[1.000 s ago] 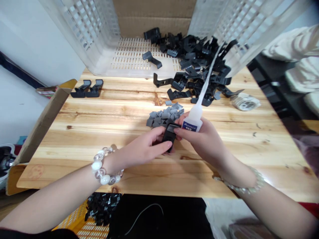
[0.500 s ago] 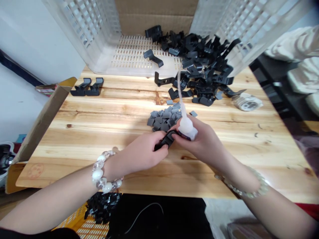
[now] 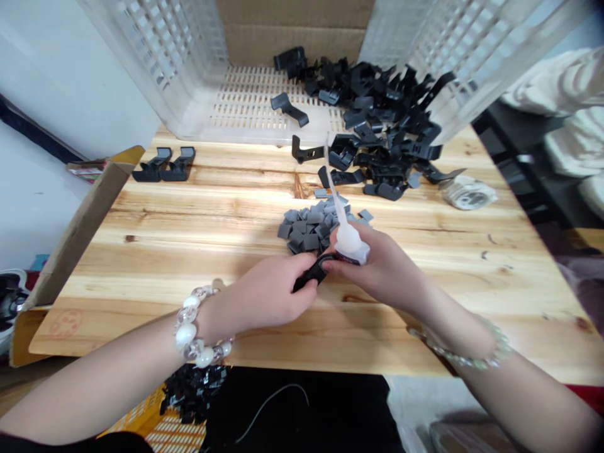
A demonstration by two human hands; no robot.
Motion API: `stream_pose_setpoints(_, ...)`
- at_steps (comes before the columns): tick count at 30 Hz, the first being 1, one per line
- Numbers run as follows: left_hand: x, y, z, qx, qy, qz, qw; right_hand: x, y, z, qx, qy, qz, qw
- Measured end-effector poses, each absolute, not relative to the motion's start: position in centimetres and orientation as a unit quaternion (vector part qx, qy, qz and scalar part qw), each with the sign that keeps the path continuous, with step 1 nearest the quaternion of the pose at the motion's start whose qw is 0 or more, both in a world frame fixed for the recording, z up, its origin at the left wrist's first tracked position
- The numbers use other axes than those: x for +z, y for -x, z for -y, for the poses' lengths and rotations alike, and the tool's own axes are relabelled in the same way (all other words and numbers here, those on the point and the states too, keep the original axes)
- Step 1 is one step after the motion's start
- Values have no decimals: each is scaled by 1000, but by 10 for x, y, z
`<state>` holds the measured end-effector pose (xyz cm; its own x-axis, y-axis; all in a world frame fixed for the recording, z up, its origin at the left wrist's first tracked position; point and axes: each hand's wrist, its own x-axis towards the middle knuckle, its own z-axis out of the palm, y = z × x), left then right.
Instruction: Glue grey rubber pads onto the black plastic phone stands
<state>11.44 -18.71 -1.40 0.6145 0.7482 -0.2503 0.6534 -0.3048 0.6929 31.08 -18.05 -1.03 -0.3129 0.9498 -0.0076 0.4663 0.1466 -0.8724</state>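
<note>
Between thumb and fingers, my left hand [image 3: 276,289] grips a black plastic bracket [image 3: 311,274], partly covered by the fingers. My right hand [image 3: 377,264] is wrapped round a small white glue bottle [image 3: 348,239] whose long thin nozzle points up and away from me. The right thumb and fingers also touch the far end of the bracket. Just beyond both hands lies a heap of small grey pads [image 3: 309,226]. Two black brackets with grey pads on them [image 3: 177,165] stand side by side at the left of the table.
A white plastic crate [image 3: 198,119] lies on its side at the back, with a pile of black brackets [image 3: 387,126] spilling onto the wooden table [image 3: 226,207]. A roll of tape [image 3: 468,192] sits at the right. Below the front edge is a yellow basket [image 3: 165,428] of black parts.
The bottle's nozzle has swung slightly to the left and the bottle has shifted a little that way. The bracket has turned slightly in my fingers.
</note>
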Motion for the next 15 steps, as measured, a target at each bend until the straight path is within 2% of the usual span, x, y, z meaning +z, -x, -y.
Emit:
stream_pose_setpoints(11,-13,-114,188,63,-817,-417,393,-10,-311,181,460,499,675,288)
stream_pose_setpoints(15,-13,-114,188,59,-813,-417,401,-8,-313,179,441,503,691,274)
